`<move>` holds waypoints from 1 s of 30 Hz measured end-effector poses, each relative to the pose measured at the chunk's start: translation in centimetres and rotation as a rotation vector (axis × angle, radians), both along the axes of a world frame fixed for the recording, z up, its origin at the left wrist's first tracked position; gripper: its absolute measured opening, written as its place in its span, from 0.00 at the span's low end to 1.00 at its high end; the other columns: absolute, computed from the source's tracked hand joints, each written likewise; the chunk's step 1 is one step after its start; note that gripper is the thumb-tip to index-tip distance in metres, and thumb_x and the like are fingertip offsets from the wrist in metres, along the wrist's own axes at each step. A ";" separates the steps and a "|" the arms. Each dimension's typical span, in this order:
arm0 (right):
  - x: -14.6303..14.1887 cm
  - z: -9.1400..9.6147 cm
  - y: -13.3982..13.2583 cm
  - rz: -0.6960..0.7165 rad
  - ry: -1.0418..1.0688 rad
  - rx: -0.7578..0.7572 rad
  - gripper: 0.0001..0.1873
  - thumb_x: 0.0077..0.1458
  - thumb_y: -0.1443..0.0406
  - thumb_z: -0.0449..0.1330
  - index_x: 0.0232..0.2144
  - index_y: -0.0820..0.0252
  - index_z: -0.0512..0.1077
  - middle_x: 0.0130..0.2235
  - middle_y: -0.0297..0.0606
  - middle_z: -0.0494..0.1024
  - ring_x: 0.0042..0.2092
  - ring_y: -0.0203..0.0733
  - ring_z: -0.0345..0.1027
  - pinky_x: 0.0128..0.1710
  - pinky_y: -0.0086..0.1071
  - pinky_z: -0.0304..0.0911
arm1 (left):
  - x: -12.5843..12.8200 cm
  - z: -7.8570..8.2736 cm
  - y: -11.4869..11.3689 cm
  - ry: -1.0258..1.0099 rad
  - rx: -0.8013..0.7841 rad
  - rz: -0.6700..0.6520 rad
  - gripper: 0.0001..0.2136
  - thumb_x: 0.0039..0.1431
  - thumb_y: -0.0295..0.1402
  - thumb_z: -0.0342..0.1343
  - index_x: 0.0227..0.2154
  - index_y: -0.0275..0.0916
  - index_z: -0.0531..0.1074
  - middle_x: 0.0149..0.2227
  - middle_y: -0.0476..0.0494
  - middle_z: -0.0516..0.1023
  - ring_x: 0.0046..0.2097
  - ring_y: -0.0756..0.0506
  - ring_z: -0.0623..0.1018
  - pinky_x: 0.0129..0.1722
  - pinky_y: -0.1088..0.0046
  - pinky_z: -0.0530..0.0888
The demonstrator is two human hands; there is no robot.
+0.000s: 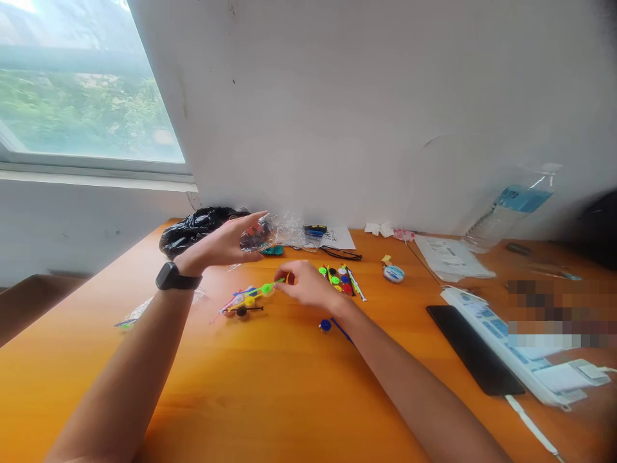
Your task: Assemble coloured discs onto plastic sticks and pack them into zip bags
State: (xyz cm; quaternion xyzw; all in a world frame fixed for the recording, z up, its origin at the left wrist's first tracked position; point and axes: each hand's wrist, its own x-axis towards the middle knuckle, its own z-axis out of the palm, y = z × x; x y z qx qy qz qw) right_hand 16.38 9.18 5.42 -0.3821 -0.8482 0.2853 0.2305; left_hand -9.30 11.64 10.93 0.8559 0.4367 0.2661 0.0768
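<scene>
My left hand, with a dark watch on its wrist, hovers over the table with thumb and fingers spread apart and nothing between them. My right hand is pinched on a thin green plastic stick, beside a bright green round piece. Left of it lies a loose group of coloured sticks and round pieces, among them a yellow round piece and a black round piece. Behind my right hand sits another group with a red round piece and a white stick. A blue round piece lies near my right forearm.
Along the wall are a black plastic bag, clear wrapping and a black cable. To the right are a round container, a phone, a power strip and a clear bottle. A clear packet lies left.
</scene>
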 end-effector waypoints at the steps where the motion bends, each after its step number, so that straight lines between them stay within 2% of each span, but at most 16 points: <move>1: 0.5 0.9 0.0 0.004 0.039 -0.009 0.03 0.61 0.66 0.65 0.36 0.59 0.80 0.34 0.35 0.80 0.34 0.37 0.70 0.34 0.30 0.61 | 0.3 -0.1 0.0 -0.017 0.005 -0.012 0.42 0.57 0.42 0.67 0.73 0.42 0.60 0.56 0.35 0.78 0.54 0.35 0.79 0.55 0.58 0.76; 4: 2.6 3.9 -0.3 0.033 0.116 -0.019 0.04 0.60 0.66 0.65 0.32 0.59 0.79 0.28 0.33 0.76 0.30 0.36 0.67 0.30 0.30 0.59 | 1.0 -0.5 0.2 -0.060 0.013 -0.047 0.43 0.56 0.42 0.68 0.73 0.42 0.60 0.55 0.36 0.79 0.53 0.36 0.79 0.52 0.59 0.77; 6: 4.2 5.8 -0.5 0.029 0.204 -0.064 0.06 0.62 0.62 0.64 0.34 0.58 0.79 0.26 0.31 0.73 0.27 0.36 0.65 0.27 0.29 0.58 | 1.4 -0.9 0.5 -0.069 0.024 -0.062 0.43 0.55 0.41 0.69 0.73 0.42 0.59 0.54 0.37 0.79 0.51 0.37 0.79 0.51 0.60 0.77; 10: 6.9 8.0 -0.1 -0.130 0.410 0.085 0.08 0.60 0.60 0.66 0.33 0.58 0.79 0.28 0.32 0.74 0.28 0.35 0.63 0.27 0.29 0.57 | 2.3 -1.8 1.0 -0.071 0.034 -0.100 0.45 0.54 0.37 0.68 0.74 0.42 0.57 0.52 0.38 0.79 0.50 0.38 0.79 0.50 0.61 0.77; 13: 7.8 8.0 0.6 -0.262 0.397 0.206 0.07 0.58 0.61 0.66 0.32 0.59 0.79 0.26 0.31 0.73 0.27 0.35 0.62 0.26 0.29 0.56 | 3.6 -2.4 0.9 -0.081 0.043 -0.140 0.47 0.54 0.35 0.67 0.75 0.43 0.54 0.54 0.37 0.78 0.51 0.38 0.78 0.53 0.58 0.77; 15: 7.8 7.6 0.9 -0.292 0.338 0.243 0.06 0.57 0.62 0.66 0.31 0.59 0.79 0.25 0.31 0.72 0.27 0.36 0.62 0.26 0.30 0.57 | 4.5 -2.7 0.6 -0.095 0.059 -0.162 0.47 0.54 0.33 0.66 0.75 0.45 0.52 0.55 0.37 0.77 0.52 0.37 0.78 0.54 0.57 0.76; 18: 7.2 7.2 0.9 -0.241 0.300 0.250 0.07 0.58 0.63 0.64 0.33 0.59 0.80 0.28 0.33 0.77 0.29 0.37 0.65 0.29 0.31 0.60 | 5.8 -2.8 0.0 -0.115 0.085 -0.193 0.48 0.53 0.32 0.66 0.76 0.47 0.51 0.59 0.36 0.75 0.53 0.37 0.77 0.56 0.55 0.76; 21: 7.1 7.6 0.5 -0.191 0.301 0.270 0.07 0.60 0.63 0.63 0.35 0.59 0.81 0.30 0.34 0.78 0.31 0.38 0.67 0.31 0.31 0.62 | 6.2 -2.7 -0.2 -0.134 0.086 -0.218 0.48 0.53 0.32 0.66 0.76 0.47 0.51 0.61 0.35 0.72 0.53 0.37 0.77 0.56 0.54 0.76; 26: 8.6 9.3 -0.3 -0.285 0.389 0.380 0.08 0.62 0.63 0.63 0.34 0.60 0.80 0.30 0.35 0.78 0.31 0.38 0.68 0.31 0.31 0.61 | 5.8 -2.3 -0.1 -0.155 0.089 -0.217 0.48 0.53 0.32 0.65 0.76 0.47 0.50 0.55 0.38 0.75 0.52 0.38 0.76 0.56 0.55 0.74; 30: 8.6 9.6 -0.9 -0.239 0.339 0.391 0.07 0.62 0.66 0.63 0.37 0.58 0.82 0.35 0.37 0.82 0.33 0.38 0.70 0.33 0.32 0.64 | 6.0 -2.0 -0.5 -0.155 0.111 -0.217 0.48 0.53 0.31 0.65 0.76 0.48 0.50 0.55 0.38 0.74 0.52 0.38 0.75 0.56 0.55 0.74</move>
